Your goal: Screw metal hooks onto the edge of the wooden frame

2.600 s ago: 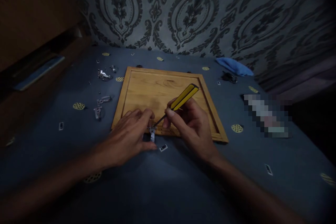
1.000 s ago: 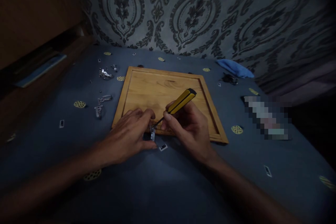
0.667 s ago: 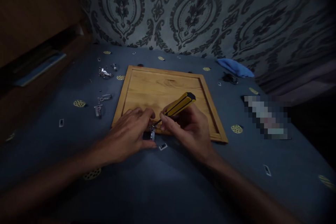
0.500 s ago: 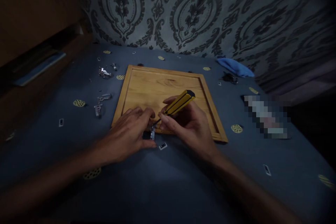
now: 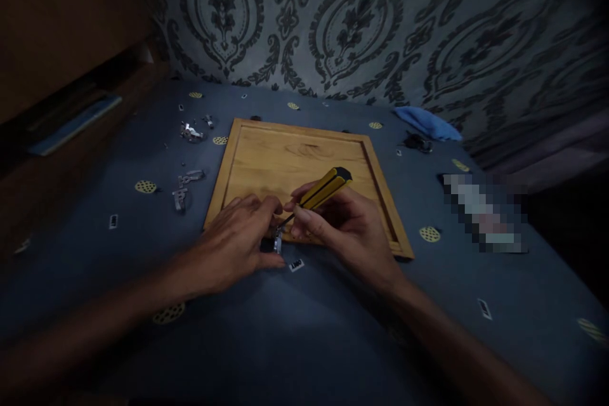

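Observation:
My right hand (image 5: pixel 345 231) is closed round a yellow and black screwdriver (image 5: pixel 323 188), whose tip points down and left at a small metal part (image 5: pixel 277 241). That part sits at the near edge of a wooden board (image 5: pixel 295 165). My left hand (image 5: pixel 235 244) pinches the metal part with thumb and fingers and holds it against the board's edge. The spot where the tip meets the part is partly hidden by my fingers.
A blue patterned cloth (image 5: pixel 295 330) covers the surface. Loose metal parts (image 5: pixel 183 187) and further bits (image 5: pixel 190 132) lie left of the board. A blue rag (image 5: pixel 425 122) and a dark small object (image 5: pixel 416 141) lie at the back right. A patterned wall stands behind.
The screwdriver handle has tipped lower and turned in my right hand, whose fingers have shifted along it. My left hand and the metal part have stayed in place.

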Tool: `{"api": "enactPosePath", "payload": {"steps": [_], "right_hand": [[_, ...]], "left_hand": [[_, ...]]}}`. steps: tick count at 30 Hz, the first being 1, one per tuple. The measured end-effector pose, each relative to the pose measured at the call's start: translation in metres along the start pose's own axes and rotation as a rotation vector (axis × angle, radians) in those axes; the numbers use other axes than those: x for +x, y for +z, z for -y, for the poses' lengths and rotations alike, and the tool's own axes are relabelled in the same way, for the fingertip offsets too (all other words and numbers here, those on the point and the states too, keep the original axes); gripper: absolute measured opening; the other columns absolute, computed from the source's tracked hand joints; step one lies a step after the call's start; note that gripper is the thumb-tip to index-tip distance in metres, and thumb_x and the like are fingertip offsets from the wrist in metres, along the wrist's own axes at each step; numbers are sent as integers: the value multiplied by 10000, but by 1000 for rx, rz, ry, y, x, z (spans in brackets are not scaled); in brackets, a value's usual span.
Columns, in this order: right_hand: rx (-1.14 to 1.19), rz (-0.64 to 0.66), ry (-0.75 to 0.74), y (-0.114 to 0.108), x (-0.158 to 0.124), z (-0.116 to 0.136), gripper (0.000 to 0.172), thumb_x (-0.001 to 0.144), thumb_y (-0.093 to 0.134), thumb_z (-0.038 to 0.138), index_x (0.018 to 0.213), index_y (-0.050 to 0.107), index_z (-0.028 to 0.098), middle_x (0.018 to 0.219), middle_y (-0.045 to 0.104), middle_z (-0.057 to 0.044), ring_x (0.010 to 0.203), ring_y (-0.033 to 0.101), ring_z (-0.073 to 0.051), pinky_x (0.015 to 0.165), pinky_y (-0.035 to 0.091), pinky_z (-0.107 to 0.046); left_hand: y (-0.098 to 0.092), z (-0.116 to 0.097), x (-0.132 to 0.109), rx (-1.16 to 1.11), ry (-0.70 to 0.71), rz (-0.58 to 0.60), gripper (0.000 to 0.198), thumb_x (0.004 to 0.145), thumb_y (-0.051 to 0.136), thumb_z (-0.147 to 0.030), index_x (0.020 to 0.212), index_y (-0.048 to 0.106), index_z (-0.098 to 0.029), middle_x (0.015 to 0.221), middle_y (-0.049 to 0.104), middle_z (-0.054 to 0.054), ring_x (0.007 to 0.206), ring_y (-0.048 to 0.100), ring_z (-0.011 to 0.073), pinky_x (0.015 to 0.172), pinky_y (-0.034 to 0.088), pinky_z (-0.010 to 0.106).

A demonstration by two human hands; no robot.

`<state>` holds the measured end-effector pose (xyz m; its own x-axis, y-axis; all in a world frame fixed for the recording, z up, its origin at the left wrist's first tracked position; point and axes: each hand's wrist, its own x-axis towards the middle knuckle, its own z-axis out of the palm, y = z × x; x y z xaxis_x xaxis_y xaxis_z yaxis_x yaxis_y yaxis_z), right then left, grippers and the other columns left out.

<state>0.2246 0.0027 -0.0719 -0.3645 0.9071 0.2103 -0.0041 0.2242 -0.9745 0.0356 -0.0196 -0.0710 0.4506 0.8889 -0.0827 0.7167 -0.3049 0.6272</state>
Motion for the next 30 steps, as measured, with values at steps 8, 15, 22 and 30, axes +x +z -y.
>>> {"api": "enactPosePath", "payload": {"steps": [8, 15, 22, 30], "right_hand": [[-34, 30, -16, -5, 1, 0, 249, 916, 756, 429, 1050, 734, 221, 778, 700, 6, 651, 688, -141, 685, 613, -296], [-8, -31, 15, 0, 1, 1, 313, 799, 861, 471, 896, 706, 217, 772, 723, 7, 605, 679, -133, 606, 603, -266], [-80, -98, -68, -5, -1, 3, 260, 914, 751, 469, 984, 702, 223, 746, 707, 13, 586, 692, -134, 600, 597, -273], [-147, -84, -65, -3, -2, -2, 321, 922, 715, 532, 972, 679, 216, 725, 696, 9, 586, 681, -147, 596, 576, -285]], "left_hand": [[-1, -2, 2, 4, -31, 10, 523, 747, 901, -226, 1117, 532, -193, 1207, 656, 91, 1168, 607, 307, 1008, 492, 460], [3, 3, 0, 6, -24, -7, 547, 772, 885, -276, 1179, 527, -212, 1221, 633, 91, 1178, 587, 316, 984, 497, 460], [3, 3, 1, 11, -22, -9, 513, 764, 895, -289, 1093, 508, -219, 1129, 630, 55, 1106, 597, 290, 924, 500, 429], [3, 5, 0, -3, -1, -13, 523, 759, 902, -277, 1081, 494, -221, 1151, 632, 50, 1119, 593, 277, 943, 487, 430]]}}
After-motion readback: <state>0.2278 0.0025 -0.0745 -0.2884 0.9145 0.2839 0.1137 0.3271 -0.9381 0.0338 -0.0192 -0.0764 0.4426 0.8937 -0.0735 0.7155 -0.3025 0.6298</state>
